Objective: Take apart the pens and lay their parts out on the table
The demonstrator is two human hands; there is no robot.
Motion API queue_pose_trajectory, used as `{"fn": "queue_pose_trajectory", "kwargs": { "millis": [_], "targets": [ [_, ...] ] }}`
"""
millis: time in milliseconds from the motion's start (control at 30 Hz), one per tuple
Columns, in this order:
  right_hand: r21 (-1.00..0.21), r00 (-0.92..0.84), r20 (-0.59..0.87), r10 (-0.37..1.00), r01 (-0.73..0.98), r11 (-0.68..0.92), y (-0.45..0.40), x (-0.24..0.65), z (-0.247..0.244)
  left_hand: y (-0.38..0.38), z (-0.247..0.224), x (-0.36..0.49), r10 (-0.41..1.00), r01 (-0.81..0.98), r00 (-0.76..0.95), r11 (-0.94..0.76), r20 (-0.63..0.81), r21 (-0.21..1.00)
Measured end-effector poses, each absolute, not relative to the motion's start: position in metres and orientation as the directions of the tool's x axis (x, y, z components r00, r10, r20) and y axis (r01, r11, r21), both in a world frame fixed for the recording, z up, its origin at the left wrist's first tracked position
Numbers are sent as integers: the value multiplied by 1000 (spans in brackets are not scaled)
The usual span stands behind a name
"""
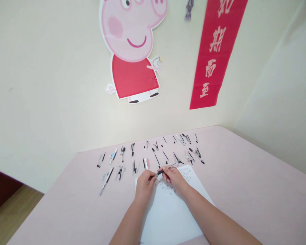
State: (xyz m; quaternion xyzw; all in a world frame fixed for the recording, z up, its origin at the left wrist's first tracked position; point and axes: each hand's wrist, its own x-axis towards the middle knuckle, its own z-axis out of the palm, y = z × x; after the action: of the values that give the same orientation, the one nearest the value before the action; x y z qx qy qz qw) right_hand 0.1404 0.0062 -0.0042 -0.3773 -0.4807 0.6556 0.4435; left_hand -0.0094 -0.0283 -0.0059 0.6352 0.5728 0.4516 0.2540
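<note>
My left hand (144, 184) and my right hand (173, 177) meet over the top part of a white sheet of paper (170, 219). A pen with a black section (159, 173) lies between them. The fingers of my right hand are closed around it, and a thin shaft sticks out behind them to the right. At the pen's left end, my left thumb and fingers are pinched together; the small part they grip is mostly hidden. Small dark handwritten marks (186, 174) cover the upper part of the paper, partly under my hands.
Rows of pens and pen parts lie beyond the paper on the pink table (73, 204), among them a long pen (107, 181) at the left and a black pen refill (157, 160). Behind the table, the wall carries a cartoon pig cutout (135, 76) and a red banner (211, 80).
</note>
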Motion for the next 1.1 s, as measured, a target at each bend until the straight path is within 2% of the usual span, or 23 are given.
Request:
{"fn": "queue_pose_trajectory", "kwargs": {
  "millis": [300, 500, 667, 800, 933, 1100],
  "targets": [
    [-970, -313, -61, 948, -206, -130, 7, 140, -7, -28, -8, -8, 953, 521, -64, -222, 297, 824],
    [-950, -308, -73, 949, -267, -160, 3, 139, 0, -26, -9, -8, 954, 477, -105, -201, 282, 856],
    [-890, -148, -77, 986, -436, -135, 10, 145, -3, -25, -10, -9, 958, 435, -122, -184, 261, 881],
    [-866, 3, -102, 995, -492, -87, 20, 154, -8, -23, -9, -9, 958, 274, -199, -148, 206, 950],
    [-913, 29, -61, 998, -406, -44, 21, 157, -9, -21, -9, -11, 957, 49, -270, -102, 111, 994],
    [-988, -45, 46, 998, -148, 39, 17, 153, -6, -19, -11, -16, 934, -150, -355, -92, 33, 984]
  ]
}}
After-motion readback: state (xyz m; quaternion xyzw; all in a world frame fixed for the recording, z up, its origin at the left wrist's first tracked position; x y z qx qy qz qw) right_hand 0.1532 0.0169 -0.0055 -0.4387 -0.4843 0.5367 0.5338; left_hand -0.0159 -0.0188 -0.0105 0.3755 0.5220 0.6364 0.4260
